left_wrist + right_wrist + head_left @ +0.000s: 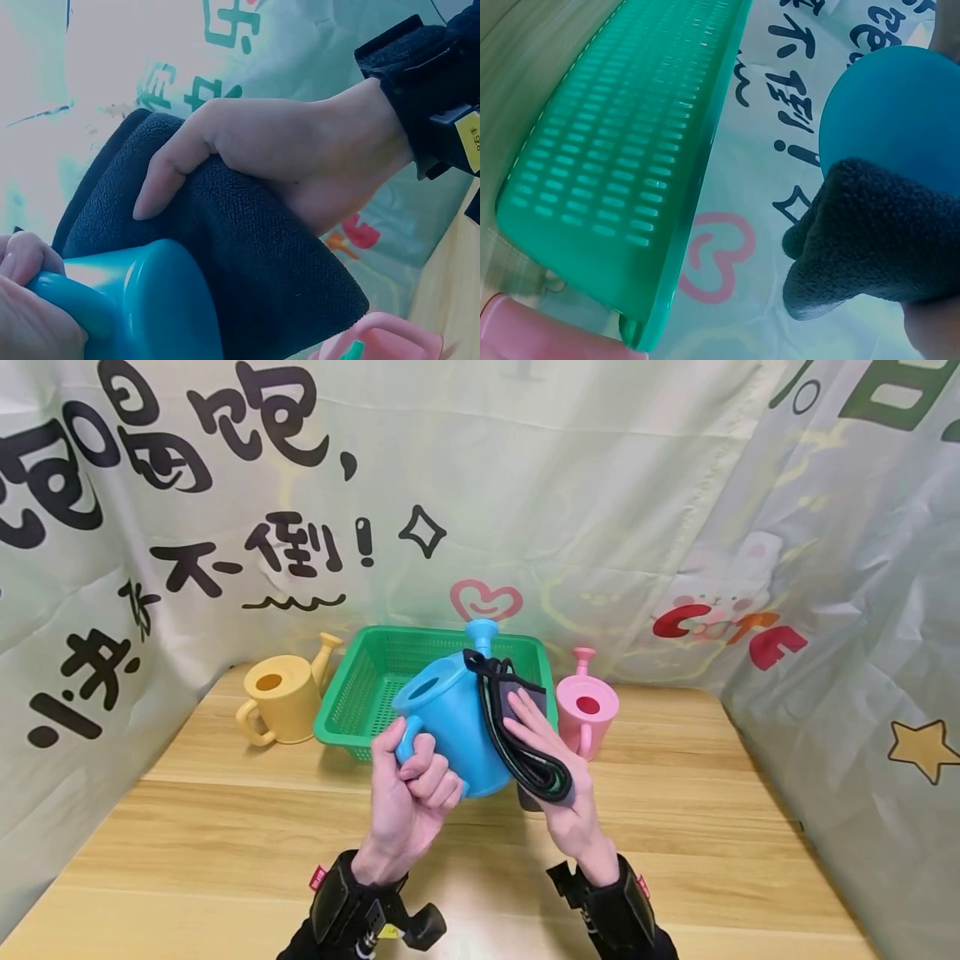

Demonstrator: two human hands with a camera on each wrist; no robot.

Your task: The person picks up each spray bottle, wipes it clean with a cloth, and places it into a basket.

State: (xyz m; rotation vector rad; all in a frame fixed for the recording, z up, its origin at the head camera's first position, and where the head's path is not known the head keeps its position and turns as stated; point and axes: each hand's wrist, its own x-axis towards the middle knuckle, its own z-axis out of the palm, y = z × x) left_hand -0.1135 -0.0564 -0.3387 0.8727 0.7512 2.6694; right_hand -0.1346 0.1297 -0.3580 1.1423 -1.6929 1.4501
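My left hand [420, 777] grips the handle of a blue watering can [450, 718], lifted and tilted above the wooden table [225, 827]. My right hand [536, 731] holds a folded dark grey cloth [525, 756] flat against the can's right side. Its fingers lie over the cloth. In the left wrist view, the right hand's thumb [169, 176] wraps the cloth [247, 262] beside the blue can [157, 300], and the left hand's fingers [26, 315] curl round the handle. The right wrist view shows the cloth [870, 240] against the can's body [900, 112].
A green mesh basket [360, 693] stands behind the can, also in the right wrist view [630, 150]. A yellow watering can [281, 697] sits left of it, a pink one [588, 706] right of it. Printed curtains close off the back and sides.
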